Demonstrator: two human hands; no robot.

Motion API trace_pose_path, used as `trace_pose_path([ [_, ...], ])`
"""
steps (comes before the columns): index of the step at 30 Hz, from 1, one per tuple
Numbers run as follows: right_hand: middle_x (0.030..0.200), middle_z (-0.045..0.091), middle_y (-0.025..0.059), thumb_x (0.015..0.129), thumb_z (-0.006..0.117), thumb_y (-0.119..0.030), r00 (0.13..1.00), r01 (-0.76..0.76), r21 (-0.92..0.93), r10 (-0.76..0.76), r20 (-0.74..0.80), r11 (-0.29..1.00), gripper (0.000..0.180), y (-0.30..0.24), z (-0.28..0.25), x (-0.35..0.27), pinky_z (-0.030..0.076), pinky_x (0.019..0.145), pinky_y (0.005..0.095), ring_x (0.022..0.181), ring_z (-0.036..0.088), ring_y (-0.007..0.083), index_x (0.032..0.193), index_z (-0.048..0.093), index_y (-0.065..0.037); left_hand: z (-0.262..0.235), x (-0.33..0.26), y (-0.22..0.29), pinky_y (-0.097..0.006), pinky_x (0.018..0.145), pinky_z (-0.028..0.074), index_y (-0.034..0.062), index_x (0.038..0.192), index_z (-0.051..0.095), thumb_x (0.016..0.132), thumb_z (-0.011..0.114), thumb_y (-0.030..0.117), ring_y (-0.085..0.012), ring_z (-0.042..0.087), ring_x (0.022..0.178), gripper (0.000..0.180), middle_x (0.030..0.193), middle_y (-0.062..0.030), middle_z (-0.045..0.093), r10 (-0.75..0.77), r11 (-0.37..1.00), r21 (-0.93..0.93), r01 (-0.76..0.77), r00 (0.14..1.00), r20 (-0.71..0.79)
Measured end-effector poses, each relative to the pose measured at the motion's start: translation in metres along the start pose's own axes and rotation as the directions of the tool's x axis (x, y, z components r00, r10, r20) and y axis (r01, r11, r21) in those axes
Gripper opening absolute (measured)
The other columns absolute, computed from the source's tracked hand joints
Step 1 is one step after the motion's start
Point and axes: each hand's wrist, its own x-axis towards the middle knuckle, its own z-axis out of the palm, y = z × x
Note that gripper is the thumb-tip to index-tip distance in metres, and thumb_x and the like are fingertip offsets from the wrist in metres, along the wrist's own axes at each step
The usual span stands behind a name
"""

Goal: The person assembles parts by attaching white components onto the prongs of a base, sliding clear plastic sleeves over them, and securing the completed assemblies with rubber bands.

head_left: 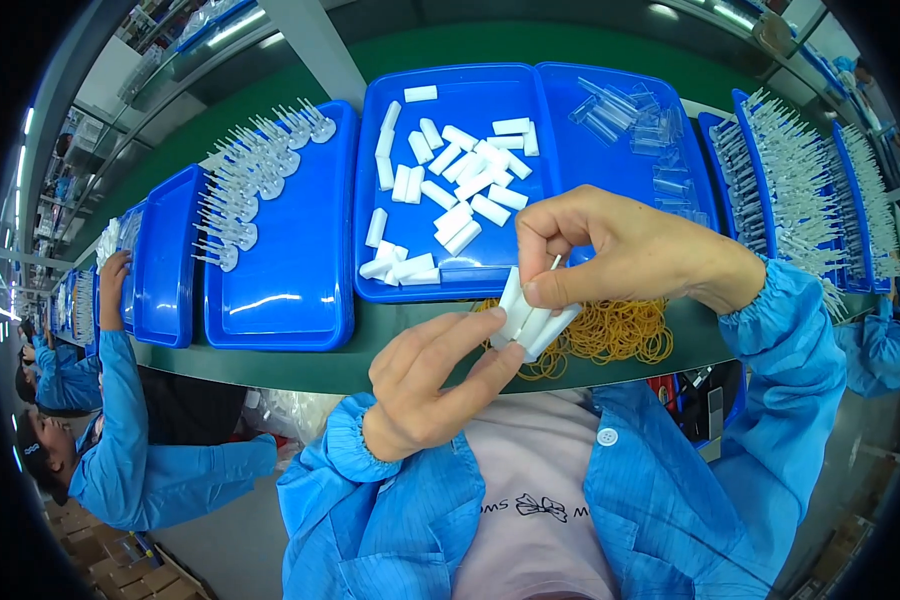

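Close in front of me, both hands meet at a small bundle of white plastic pieces [516, 312]. My left hand [432, 378] pinches the lower left of it between thumb and fingertips. From above, my right hand [625, 250] is closed, its thumb and forefinger pinching a thin white stick [556, 262] that runs down to the bundle. My fingers partly cover where stick and pieces meet. Just beneath my hands lies a heap of yellow rubber bands [625, 332]. Beyond them, many loose white blocks [480, 170] lie in a blue tray [450, 100].
Clear plastic pieces [610, 112] lie in a blue tray on the right. To the left, a tray [280, 300] carries white-stemmed parts with round bases [260, 175]. Upright racks of thin white parts [795, 190] stand far right. A co-worker's hand [115, 268] reaches in at far left.
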Motion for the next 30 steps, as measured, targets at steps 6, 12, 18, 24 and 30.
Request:
trace_pose_path([
  [6,0.082,0.062,0.0002,0.084,0.069,-0.022,0.985,0.142,-0.331,-0.166,-0.047,0.933,0.022,-0.008,-0.012,-0.011,0.042,0.07,0.0262,0.078,0.054,0.0088,0.097,0.065,-0.004,0.002,0.0,-0.006,-0.029,0.066,0.053,0.0099,0.086,0.073,0.06,0.072,0.006,-0.0231,0.063,0.08,0.026,0.107,-0.0136,0.068,-0.047,0.994,-0.095,0.054,0.996,0.076],
  [12,0.08,0.063,0.0021,0.085,0.067,-0.019,0.833,0.064,-0.497,-0.321,-0.451,0.865,0.019,0.028,-0.086,-0.038,0.045,0.07,0.0261,0.076,0.057,0.0106,0.097,0.066,-0.004,-0.002,-0.006,-0.008,-0.033,0.071,0.053,0.0066,0.084,0.071,0.055,0.078,-0.002,-0.0307,0.064,0.09,0.032,0.11,-0.0181,0.067,-0.232,0.959,-0.162,0.232,0.972,0.022],
  [18,0.085,0.065,0.006,0.078,0.068,-0.009,0.752,-0.474,-0.793,-0.292,-0.59,0.382,0.016,0.116,-0.125,-0.057,0.048,0.077,0.0355,0.085,0.06,0.023,0.094,0.068,-0.008,0.002,-0.011,-0.01,-0.031,0.068,0.053,0.0068,0.087,0.068,0.065,0.08,0.0,-0.0296,0.063,0.096,0.026,0.117,-0.0177,0.064,-0.306,0.925,-0.228,0.305,0.951,0.032],
  [24,0.091,0.06,0.0094,0.07,0.07,-0.007,0.799,-0.454,-0.885,-0.392,-0.456,0.105,0.013,0.149,-0.134,-0.048,0.046,0.079,0.0392,0.093,0.058,0.0278,0.083,0.07,-0.009,0.006,-0.006,-0.008,-0.031,0.067,0.053,0.0055,0.085,0.068,0.064,0.08,-0.001,-0.0298,0.063,0.095,0.025,0.116,-0.0183,0.065,-0.304,0.919,-0.254,0.302,0.952,0.035],
  [30,0.089,0.058,0.0095,0.072,0.069,-0.006,0.719,-0.356,-0.789,-0.392,-0.573,0.5,0.022,0.133,-0.125,-0.042,0.048,0.07,0.0352,0.082,0.059,0.0261,0.09,0.056,-0.007,0.008,-0.006,-0.01,-0.031,0.069,0.052,0.0042,0.086,0.069,0.062,0.079,-0.003,-0.0291,0.064,0.092,0.027,0.113,-0.0185,0.066,-0.308,0.905,-0.303,0.297,0.951,0.012],
])
